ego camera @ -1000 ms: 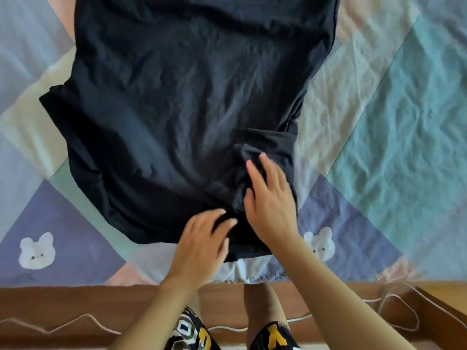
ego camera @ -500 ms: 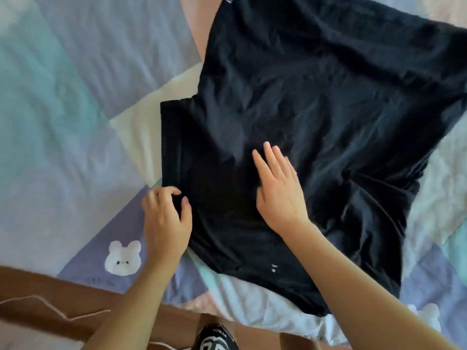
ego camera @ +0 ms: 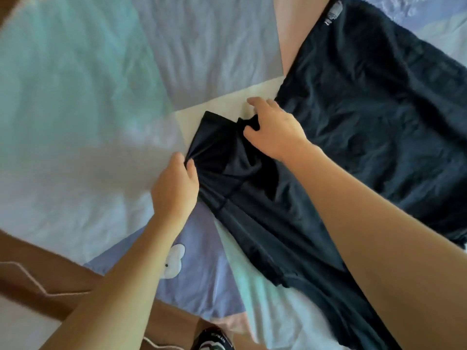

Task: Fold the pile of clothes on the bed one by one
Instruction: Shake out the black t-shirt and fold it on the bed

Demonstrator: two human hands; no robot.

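A black T-shirt [ego camera: 366, 117] lies spread on the bed, its body running from the upper right down to the lower middle. Its left sleeve [ego camera: 217, 145] sticks out toward the left. My left hand [ego camera: 177, 188] pinches the sleeve's lower outer edge, and the cloth bunches at my fingertips. My right hand [ego camera: 273, 132] grips the cloth where the sleeve meets the shirt body, with the thumb on top and a dark fold between thumb and fingers. A small white label [ego camera: 333, 13] shows near the shirt's top edge.
The bed carries a patchwork sheet [ego camera: 88, 97] of pale blue, lilac, cream and pink patches, with a white bear print [ego camera: 174, 261]. A brown wooden bed frame [ego camera: 38, 279] with a thin white cord runs along the lower left.
The view has swung left. My left hand has taken the sleeve's edge. My right hand has left the shirt's middle, where it lay flat, and now grips the sleeve's base.
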